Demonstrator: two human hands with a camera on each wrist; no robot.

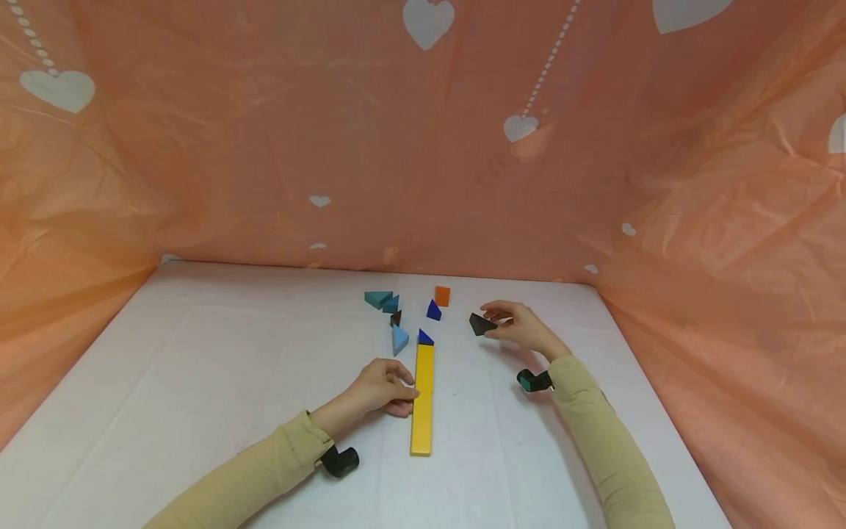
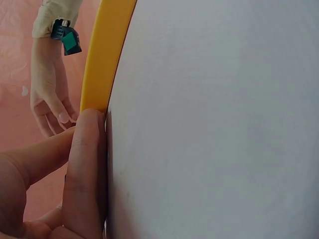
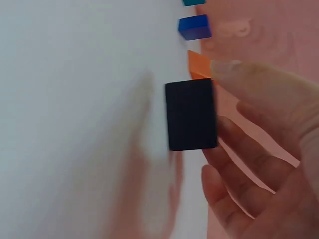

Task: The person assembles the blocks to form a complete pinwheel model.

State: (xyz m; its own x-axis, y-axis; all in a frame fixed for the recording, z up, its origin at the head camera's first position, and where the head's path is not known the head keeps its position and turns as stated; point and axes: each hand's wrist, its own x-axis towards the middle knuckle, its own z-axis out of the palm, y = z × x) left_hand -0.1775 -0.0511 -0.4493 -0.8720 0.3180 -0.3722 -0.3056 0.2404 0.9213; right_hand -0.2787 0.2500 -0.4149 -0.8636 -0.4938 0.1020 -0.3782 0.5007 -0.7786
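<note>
My right hand (image 1: pixel 522 328) pinches a black wedge-shaped block (image 1: pixel 482 324) between thumb and fingers above the table; one flat rectangular side (image 3: pixel 192 114) shows in the right wrist view. Two yellow rectangular blocks (image 1: pixel 425 367) lie end to end in a strip. My left hand (image 1: pixel 378 387) rests beside that strip, fingers touching its left edge near the seam. In the left wrist view, a finger (image 2: pixel 84 169) lies along the side of the yellow block (image 2: pixel 107 55). A dark blue triangular block (image 1: pixel 426 337) sits at the strip's far end.
Beyond the strip lie a light blue triangular block (image 1: pixel 399 339), a small dark brown one (image 1: pixel 396 318), a teal one (image 1: pixel 377 298), a blue one (image 1: pixel 391 304), another dark blue one (image 1: pixel 433 310) and an orange block (image 1: pixel 442 295). An orange curtain (image 1: pixel 423 184) surrounds the white table (image 1: pixel 198 353).
</note>
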